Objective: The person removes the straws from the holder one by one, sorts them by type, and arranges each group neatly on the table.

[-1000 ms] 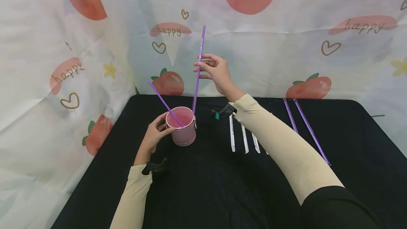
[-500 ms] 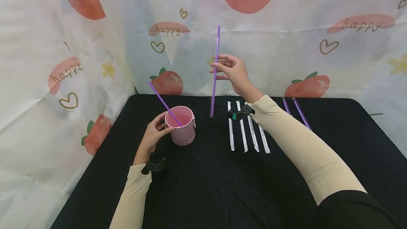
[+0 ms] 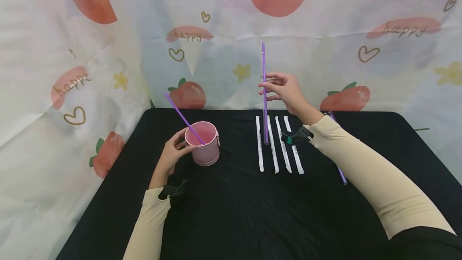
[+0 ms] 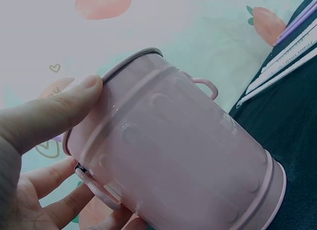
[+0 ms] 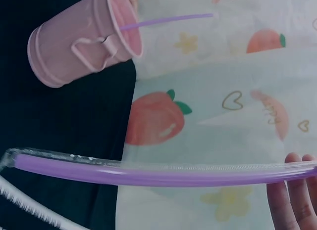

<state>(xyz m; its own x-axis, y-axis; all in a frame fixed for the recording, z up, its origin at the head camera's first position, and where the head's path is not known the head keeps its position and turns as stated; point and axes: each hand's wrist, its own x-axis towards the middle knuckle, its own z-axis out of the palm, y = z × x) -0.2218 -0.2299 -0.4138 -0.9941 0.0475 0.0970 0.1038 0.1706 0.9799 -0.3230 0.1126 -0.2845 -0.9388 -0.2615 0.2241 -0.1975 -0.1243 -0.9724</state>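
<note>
My left hand holds a small pink metal bucket by its rim and side, with the thumb at the rim and the fingers by the side handle. One purple straw leans inside the bucket, its upper part sticking out to the left. Above the table my right hand pinches another purple straw upright. Clear plastic film shows along this straw in the right wrist view. Its lower end hangs over several white paper-wrapped sticks.
The white-wrapped sticks lie side by side on the black tablecloth. Farther right, purple straws lie partly hidden under my right sleeve. A fruit-print curtain stands behind the table and along its left side.
My right hand has carried its purple straw from beside the bucket rightward, then lower, over the white-wrapped sticks. The left hand still holds the bucket in place.
</note>
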